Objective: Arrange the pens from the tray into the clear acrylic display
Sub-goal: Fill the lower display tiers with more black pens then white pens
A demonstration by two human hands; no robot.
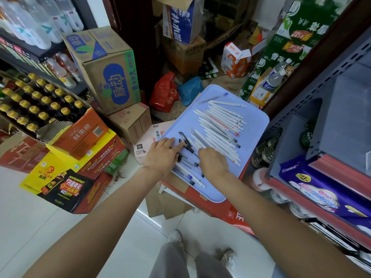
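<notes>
A: State the largest items in view.

B: A grey metal shelving unit (329, 109) fills the right side, with a purple package (313, 189) on a lower level. On the left, a stack of cardboard cartons (112, 77) stands behind a case of yellow-capped bottles (38, 101). A yellow and black carton (58, 177) lies on the white tiled floor (40, 217).

A: Locate the work surface.

B: A light blue tray (255, 125) lies tilted on a red carton (230, 213), just beside the shelving unit.

A: Locate the task items.

B: The pens (220, 125) lie on the tray in a loose fan. Most are white-barrelled. A few clear-barrelled, dark-tipped pens (186, 139) lie at the near left corner, by the hands. One clear pen with a blue cap (212, 98) lies apart at the far edge. The acrylic display cannot be identified in this view.

A: Report the left hand.

B: The left hand (162, 155) rests palm down on the near left of the tray. Its fingers are extended, and the fingertips touch the dark-tipped pens. No pen is grasped.

A: Report the right hand.

B: The right hand (212, 163) is over the pens near the tray centre, knuckles up and fingers curled downward. The fingertips are hidden, so its grip cannot be determined.
</notes>
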